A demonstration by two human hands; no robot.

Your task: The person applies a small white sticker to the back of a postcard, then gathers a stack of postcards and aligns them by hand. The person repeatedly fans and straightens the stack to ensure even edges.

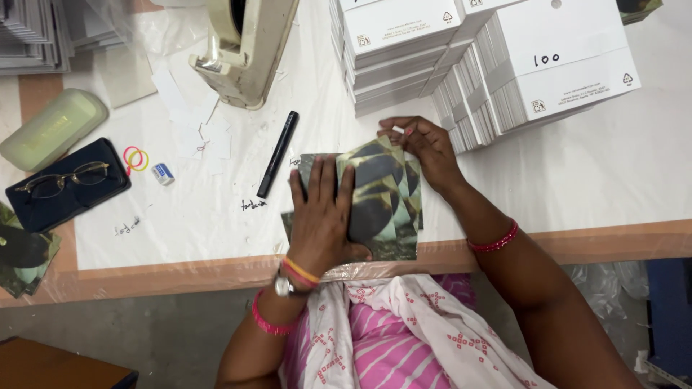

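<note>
Hands (375,187) on printed sheets (382,209) (flat)

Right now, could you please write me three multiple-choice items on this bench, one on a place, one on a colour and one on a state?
1. Where does the black marker lie?
A. left of the printed cards
B. on the white stacks
C. inside the green case

2. What colour is the bangle on the right wrist?
A. blue
B. pinkish red
C. white

3. How is the left hand placed?
A. closed in a fist
B. lifted off the table
C. pressed flat on the printed cards

Answers:
1. A, since the marker rests on the white table cover just left of the cards.
2. B, as a pinkish-red beaded band circles that wrist.
3. C, for the palm lies spread on the cards while the right hand touches their far edge.
</note>
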